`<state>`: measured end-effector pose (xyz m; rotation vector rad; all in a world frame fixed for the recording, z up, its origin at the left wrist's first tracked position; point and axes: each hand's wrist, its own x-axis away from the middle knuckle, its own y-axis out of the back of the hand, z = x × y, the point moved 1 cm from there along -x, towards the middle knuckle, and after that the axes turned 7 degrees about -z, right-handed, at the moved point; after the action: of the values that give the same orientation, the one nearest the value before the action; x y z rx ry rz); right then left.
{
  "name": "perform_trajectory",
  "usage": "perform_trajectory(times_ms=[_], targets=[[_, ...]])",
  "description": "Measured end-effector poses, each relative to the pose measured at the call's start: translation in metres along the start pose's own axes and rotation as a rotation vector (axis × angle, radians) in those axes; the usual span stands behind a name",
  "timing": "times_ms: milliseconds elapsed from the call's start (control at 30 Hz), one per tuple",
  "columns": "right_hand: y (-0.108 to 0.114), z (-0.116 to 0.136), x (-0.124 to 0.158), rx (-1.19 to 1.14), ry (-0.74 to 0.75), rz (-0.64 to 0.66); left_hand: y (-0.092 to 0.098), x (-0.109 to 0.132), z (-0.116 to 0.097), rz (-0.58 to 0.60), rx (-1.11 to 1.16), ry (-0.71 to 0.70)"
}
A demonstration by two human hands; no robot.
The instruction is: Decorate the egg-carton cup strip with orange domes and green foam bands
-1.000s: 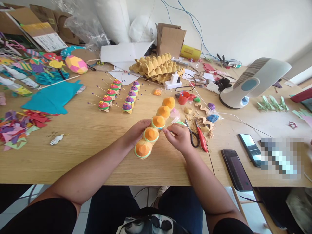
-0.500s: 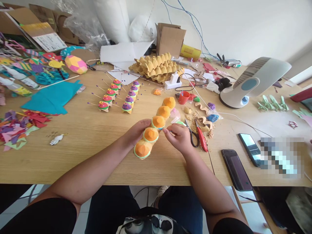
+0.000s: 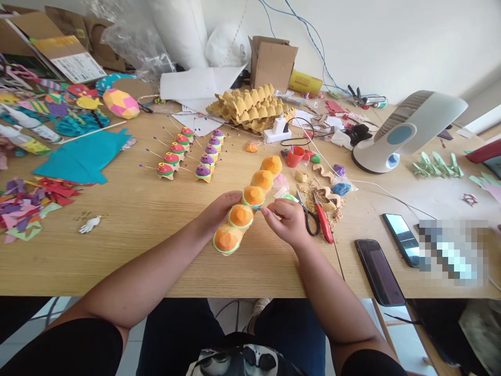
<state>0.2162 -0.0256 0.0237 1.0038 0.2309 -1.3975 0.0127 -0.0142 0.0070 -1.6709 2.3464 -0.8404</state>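
Note:
My left hand (image 3: 224, 209) grips a strip of egg carton cups (image 3: 241, 214) from its left side, holding it tilted above the table. Orange clay covers the domes, and pale green clay rims run around the nearer cups. On the strip's right side, my right hand (image 3: 287, 216) is closed in a pinch by the middle cup. A thin blue tool (image 3: 257, 208) pokes out from its fingertips against that cup's rim; the rest of it is hidden in the hand. Black-handled scissors (image 3: 312, 222) and a red utility knife (image 3: 323, 219) lie just right of this hand.
Red and purple clay-covered carton strips (image 3: 175, 151) with pins stand behind on the left. Stacked egg cartons (image 3: 250, 109), a red cup (image 3: 295, 155), clay bags (image 3: 341, 189) and a white fan (image 3: 403, 136) are farther back. Phones (image 3: 379, 271) lie at right, paper scraps (image 3: 37, 203) at left.
The near end of the carton strip has shifted slightly left. More of the blue tool shows at my right fingertips. Both hands keep nearly the same places.

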Motion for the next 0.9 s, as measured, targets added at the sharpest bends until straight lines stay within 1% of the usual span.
perform_trajectory(times_ms=[233, 467, 567, 700, 900], targets=[[-0.0007, -0.0018, 0.0001, 0.047, -0.040, 0.020, 0.0034, -0.0008, 0.0009, -0.021, -0.062, 0.018], [-0.0007, -0.0009, 0.0004, -0.013, 0.002, 0.023, 0.0033, -0.0005, -0.0008, -0.047, -0.119, -0.011], [-0.0012, -0.0029, 0.0010, 0.012, -0.020, 0.025, 0.0048, -0.0012, 0.0005, -0.040, -0.090, 0.000], [-0.0008, -0.0035, 0.0010, 0.019, -0.032, 0.037, 0.0060, -0.0013, 0.0012, -0.001, -0.002, -0.008], [0.0000, -0.0030, 0.0000, 0.045, -0.041, 0.016, -0.0002, 0.0028, -0.0058, 0.009, 0.071, 0.034]])
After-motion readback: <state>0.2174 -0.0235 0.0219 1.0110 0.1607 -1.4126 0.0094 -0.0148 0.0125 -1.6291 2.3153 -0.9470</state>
